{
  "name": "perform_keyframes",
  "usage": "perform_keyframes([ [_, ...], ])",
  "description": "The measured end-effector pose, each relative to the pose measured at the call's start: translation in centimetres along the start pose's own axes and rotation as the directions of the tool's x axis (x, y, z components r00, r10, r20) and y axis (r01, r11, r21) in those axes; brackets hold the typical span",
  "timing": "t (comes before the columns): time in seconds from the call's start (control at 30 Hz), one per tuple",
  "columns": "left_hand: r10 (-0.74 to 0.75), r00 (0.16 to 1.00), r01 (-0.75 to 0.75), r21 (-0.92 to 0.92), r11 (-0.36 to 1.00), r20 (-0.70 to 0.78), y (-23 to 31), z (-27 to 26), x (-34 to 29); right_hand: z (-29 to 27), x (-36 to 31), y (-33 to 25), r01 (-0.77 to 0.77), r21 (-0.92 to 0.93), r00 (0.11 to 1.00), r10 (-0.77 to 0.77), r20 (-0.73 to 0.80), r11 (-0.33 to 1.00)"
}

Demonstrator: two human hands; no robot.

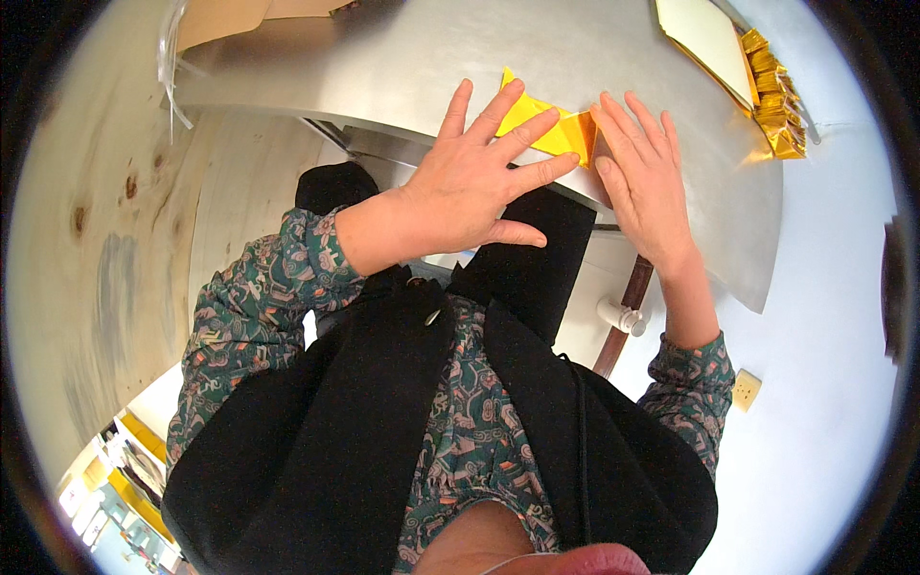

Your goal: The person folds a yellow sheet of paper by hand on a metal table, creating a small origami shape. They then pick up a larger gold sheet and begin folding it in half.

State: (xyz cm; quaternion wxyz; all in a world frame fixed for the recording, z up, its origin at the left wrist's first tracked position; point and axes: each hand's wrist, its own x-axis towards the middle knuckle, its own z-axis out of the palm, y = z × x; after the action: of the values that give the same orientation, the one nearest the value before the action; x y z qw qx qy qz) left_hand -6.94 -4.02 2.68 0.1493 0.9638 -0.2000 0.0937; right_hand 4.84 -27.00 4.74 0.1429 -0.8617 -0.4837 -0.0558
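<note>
A piece of folded shiny gold-yellow paper (552, 141) lies on the metal tabletop (402, 67) near its front edge. My left hand (470, 177) is over its left part, fingers spread wide, with some fingertips resting on or just above the paper. At the paper's right end is my right hand (644, 172), its fingers stretched out and slightly apart, the edge of the hand beside the orange-gold fold. Neither hand grips the paper. Part of the paper is hidden under my left fingers.
At the far right stand a stack of cream sheets (707, 48) and a row of folded gold paper pieces (774, 96). Brown cardboard (220, 21) and clear plastic strips (171, 67) are at the far left. A wooden board (125, 220) borders the table on the left.
</note>
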Motion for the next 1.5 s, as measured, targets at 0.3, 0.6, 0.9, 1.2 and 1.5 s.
perform_keyframes([
  [0.3, 0.078, 0.997, -0.079, -0.026, 0.997, -0.025, -1.1, -0.2, -0.5, 0.9, -0.2, -2.5, 0.051, 0.250, 0.997, -0.064, 0.044, 0.967],
  [0.6, 0.064, 0.997, -0.068, -0.104, 0.992, -0.037, -3.8, -1.1, -1.9, 0.9, -0.5, -2.0, 0.066, 0.197, 0.996, -0.077, 0.051, 0.978],
  [0.9, 0.037, 0.998, -0.032, 0.111, 0.993, -0.041, -4.3, -1.7, -1.9, 1.6, -0.4, -1.9, 0.066, 0.191, 0.996, -0.075, 0.039, 0.979],
  [1.2, 0.055, 0.991, -0.036, 0.155, 0.987, -0.121, -4.5, -0.6, -0.7, 1.9, -0.9, -1.3, 0.074, 0.204, 0.996, -0.085, 0.042, 0.976],
  [1.5, -0.049, 0.973, 0.075, 0.108, 0.991, -0.227, -4.0, 0.6, -0.8, 3.0, -1.2, -1.4, 0.086, 0.191, 0.994, -0.098, 0.056, 0.978],
])
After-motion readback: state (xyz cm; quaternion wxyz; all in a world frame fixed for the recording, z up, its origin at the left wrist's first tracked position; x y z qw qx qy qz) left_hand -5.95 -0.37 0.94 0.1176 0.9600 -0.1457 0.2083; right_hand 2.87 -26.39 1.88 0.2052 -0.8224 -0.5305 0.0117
